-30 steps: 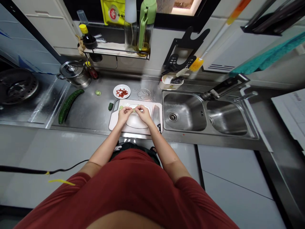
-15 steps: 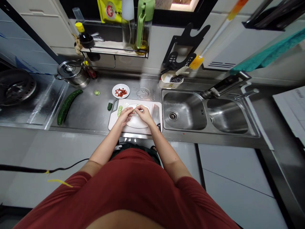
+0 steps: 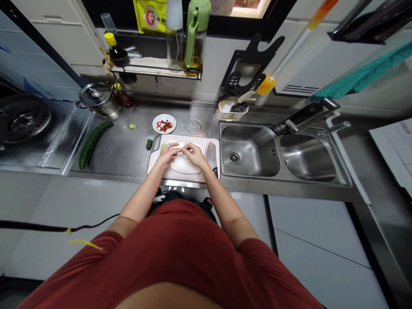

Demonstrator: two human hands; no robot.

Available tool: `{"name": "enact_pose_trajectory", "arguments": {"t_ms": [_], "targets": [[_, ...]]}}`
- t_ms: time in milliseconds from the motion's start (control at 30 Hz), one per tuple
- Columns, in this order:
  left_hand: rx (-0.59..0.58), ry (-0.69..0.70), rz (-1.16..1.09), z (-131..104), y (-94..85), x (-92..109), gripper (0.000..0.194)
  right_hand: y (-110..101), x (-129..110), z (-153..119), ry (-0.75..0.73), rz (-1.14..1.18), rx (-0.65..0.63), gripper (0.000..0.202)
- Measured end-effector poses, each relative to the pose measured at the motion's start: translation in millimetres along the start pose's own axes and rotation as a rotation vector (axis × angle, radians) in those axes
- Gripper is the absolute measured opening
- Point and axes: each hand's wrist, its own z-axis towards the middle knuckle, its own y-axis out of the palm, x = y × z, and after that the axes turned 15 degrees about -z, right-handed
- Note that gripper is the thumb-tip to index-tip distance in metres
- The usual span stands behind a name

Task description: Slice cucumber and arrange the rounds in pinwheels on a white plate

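Observation:
My left hand [image 3: 168, 155] and my right hand [image 3: 192, 153] meet at their fingertips over a white plate [image 3: 186, 165] on a white cutting board [image 3: 156, 164]. My right fingers are pinched; what they hold, if anything, is too small to name. The left fingers are spread a little, thumb and index near the right fingertips. Cucumber slices [image 3: 163, 146] lie partly behind my left hand on the board. A little green shows at the plate's far edge. On the board's right side rests a knife [image 3: 211, 155].
Left of the board are a cucumber piece [image 3: 149, 144], a long cucumber [image 3: 92, 145] and a few slices [image 3: 132, 126]. Behind it stands a small plate [image 3: 164, 123] with red pieces. A lidded pot [image 3: 102, 103] is back left; a double sink [image 3: 249, 150] lies right.
The fingers of my left hand have opened and spread, and the hand now covers more of the cucumber slices. My right hand has barely moved. The view has shifted slightly.

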Motion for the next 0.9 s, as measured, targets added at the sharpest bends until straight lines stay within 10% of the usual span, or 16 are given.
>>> {"name": "enact_pose_trajectory", "arguments": {"t_ms": [900], "targets": [[-0.141,0.326,0.142,28,-3.1,-44,0.038,14,36,-12,0.272,0.085,-0.014,0.017]]}}
